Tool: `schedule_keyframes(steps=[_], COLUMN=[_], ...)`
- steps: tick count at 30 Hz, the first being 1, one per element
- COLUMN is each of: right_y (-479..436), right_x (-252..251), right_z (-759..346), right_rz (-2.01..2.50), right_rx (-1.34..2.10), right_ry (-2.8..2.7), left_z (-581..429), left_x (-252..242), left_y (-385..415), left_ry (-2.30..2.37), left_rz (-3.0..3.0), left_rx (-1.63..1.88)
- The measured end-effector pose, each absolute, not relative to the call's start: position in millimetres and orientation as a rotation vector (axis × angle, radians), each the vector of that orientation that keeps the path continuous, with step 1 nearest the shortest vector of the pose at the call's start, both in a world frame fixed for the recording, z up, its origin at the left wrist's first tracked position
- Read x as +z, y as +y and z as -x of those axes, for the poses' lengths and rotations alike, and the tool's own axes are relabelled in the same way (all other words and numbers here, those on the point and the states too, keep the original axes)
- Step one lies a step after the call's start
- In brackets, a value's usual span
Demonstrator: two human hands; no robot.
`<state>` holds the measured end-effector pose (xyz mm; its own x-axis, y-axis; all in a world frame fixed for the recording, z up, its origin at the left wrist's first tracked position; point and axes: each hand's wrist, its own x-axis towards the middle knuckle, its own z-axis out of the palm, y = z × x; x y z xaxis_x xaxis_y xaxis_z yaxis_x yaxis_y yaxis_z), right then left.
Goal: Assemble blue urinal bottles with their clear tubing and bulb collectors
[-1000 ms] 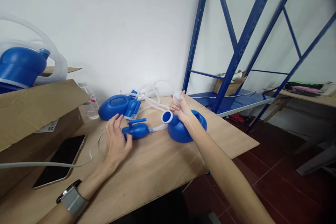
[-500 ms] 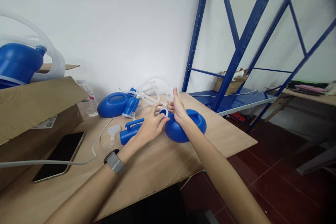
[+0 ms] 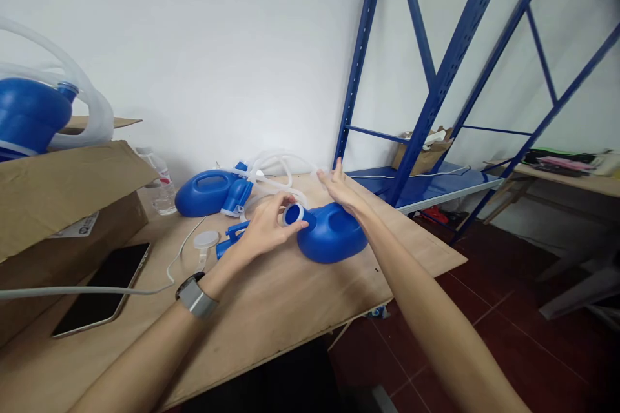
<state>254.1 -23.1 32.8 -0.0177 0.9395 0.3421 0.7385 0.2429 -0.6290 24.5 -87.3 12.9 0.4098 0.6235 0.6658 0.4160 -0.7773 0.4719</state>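
A blue plastic bottle [image 3: 332, 235] lies on the wooden table, its round open mouth turned toward my left side. My left hand [image 3: 271, 226] is closed around the neck, thumb and fingers on either side of the white-rimmed mouth. Beyond the bottle, my right hand [image 3: 339, 188] is raised with its fingers apart, close to a clear tube [image 3: 305, 162] that loops behind. Left of the bottle, a blue cylindrical part [image 3: 223, 246] is partly hidden by my left hand, beside a translucent cap [image 3: 206, 239]. A second blue bottle [image 3: 201, 197] lies farther back.
A cardboard box [image 3: 72, 200] stands at the left, a blue bottle with tubing on top. Near it are a phone [image 3: 104, 284], a thin cable [image 3: 145, 293] and a water bottle [image 3: 162, 187]. Blue metal shelving [image 3: 436, 184] rises at the right.
The blue bottle's mouth has turned more toward the camera and shows more fully. My right hand has moved right and its fingers have spread from the clear tube end. The view has shifted slightly.
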Motion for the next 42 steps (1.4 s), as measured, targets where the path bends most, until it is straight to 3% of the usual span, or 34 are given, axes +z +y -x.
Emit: schedule_keyframes(steps=[6, 18, 23, 29, 33, 42], right_y=[-35.7, -39.7, -33.1, -33.8, -39.3, -37.1], right_x=[36.5, 46.0, 41.4, 41.7, 47.0, 43.0], right_z=[-233.2, -223.5, -223.1, -220.0, -215.9, -219.7], right_rz=[1.772, 1.885, 1.915, 1.983, 2.033, 1.994], right_rx=[0.285, 0.305, 0.313, 0.292, 0.275, 0.263], right_ry=[-2.144, -2.227, -2.18, -2.15, -2.156, -2.176], left_z=[-26.8, -43.8, -37.9, -19.0, -15.8, -13.9], left_x=[5.8, 18.8, 26.9, 29.4, 32.7, 42.3], left_y=[-75.8, -91.4, -93.9, -89.5, -84.0, -71.7], left_ry=[1.111, 1.658, 1.747, 1.296, 0.974, 0.774], left_rz=[-3.11, -2.939, -2.909, -3.142, -3.032, -2.706], left_rx=[0.969, 0.717, 0.766, 1.021, 0.914, 0.752])
